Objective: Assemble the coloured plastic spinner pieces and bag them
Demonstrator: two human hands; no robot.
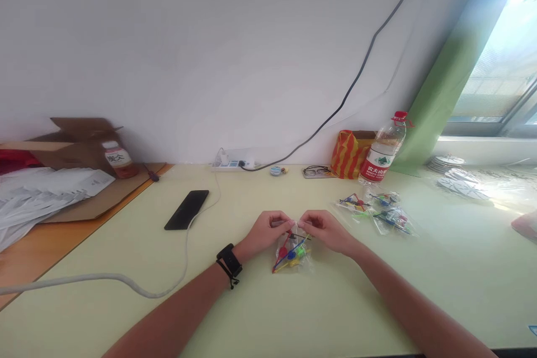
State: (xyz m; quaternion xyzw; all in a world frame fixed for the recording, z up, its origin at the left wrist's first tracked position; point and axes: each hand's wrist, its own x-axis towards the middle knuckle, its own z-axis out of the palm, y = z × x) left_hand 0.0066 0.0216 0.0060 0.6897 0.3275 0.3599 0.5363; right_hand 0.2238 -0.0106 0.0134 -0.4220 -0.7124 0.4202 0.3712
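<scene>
Between my two hands lies a small clear plastic bag [292,253] with red, blue, green and yellow plastic parts inside. My left hand [268,230] pinches the bag's top edge from the left, thumb against fingers. From the right, my right hand [324,228] pinches the same edge, its fingertips very near those of the left. The bag's lower part rests on the pale table [260,313]. Further right lie several similar filled bags [394,220], not touched by either hand.
A black phone [187,210] and a white cable [121,278] lie left. Behind are a power strip [233,165], glasses [316,171], a striped bag [348,155] and a large water bottle [383,151]. White discs [461,183] sit right; a cardboard box [75,148] and small bottle [119,159] stand far left.
</scene>
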